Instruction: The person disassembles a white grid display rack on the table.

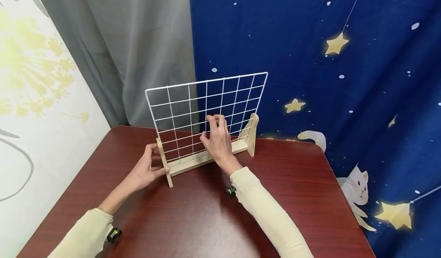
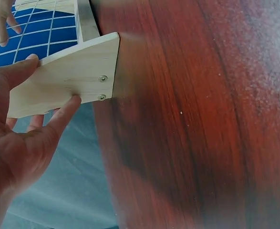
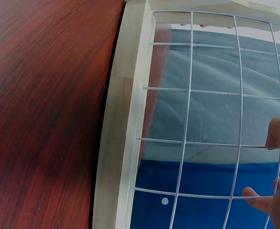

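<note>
A white wire grid panel (image 1: 206,81) stands upright, leaning slightly back, in a pale wooden stand with a slotted base bar (image 1: 193,164). At its left end, my left hand (image 1: 141,172) grips the wooden side piece (image 2: 63,78), thumb on one edge and fingers on the outer face and opposite edge. Two screw heads (image 2: 103,78) show in that face. My right hand (image 1: 219,141) holds the grid's wires near the middle with bent fingers; some fingertips are hidden. The right side piece (image 1: 253,135) stands free of both hands.
The stand sits near the back edge of a reddish-brown table (image 1: 193,219). Behind it hang a grey curtain (image 1: 155,40) and a blue star-patterned curtain (image 1: 275,28). A white patterned cloth (image 1: 41,135) hangs at the left.
</note>
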`<action>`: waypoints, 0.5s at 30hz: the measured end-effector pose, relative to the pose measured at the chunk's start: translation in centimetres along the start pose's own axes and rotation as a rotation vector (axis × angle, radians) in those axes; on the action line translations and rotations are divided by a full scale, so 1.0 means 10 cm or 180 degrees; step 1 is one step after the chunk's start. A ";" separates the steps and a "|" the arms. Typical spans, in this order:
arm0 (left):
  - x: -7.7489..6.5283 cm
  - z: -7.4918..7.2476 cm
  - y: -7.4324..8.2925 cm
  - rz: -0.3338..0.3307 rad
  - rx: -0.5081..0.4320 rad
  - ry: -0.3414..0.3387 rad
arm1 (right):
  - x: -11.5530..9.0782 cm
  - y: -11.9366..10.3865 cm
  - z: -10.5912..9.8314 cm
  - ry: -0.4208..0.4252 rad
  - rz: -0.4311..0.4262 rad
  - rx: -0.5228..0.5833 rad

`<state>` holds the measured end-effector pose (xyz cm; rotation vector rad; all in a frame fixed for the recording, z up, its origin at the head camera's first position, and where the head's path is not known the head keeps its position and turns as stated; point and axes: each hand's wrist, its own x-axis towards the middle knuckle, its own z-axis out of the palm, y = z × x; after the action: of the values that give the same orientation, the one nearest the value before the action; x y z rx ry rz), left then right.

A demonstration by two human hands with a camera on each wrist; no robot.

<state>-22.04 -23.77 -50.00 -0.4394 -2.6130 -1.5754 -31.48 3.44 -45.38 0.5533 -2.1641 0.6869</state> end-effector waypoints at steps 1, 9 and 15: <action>0.01 0.00 0.01 0.0003 -0.0005 0.0004 | 0.00 0.00 -0.01 0.0008 0.0001 0.0004; 0.00 0.01 0.02 0.0008 0.0092 0.0114 | 0.00 0.01 -0.03 -0.0032 -0.0033 0.0076; -0.01 0.02 0.00 0.0083 0.0136 0.0171 | 0.00 0.02 -0.04 -0.0080 -0.0021 0.0089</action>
<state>-21.99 -23.66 -50.13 -0.4205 -2.5848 -1.4993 -31.39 3.79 -45.19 0.5864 -2.1781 0.7111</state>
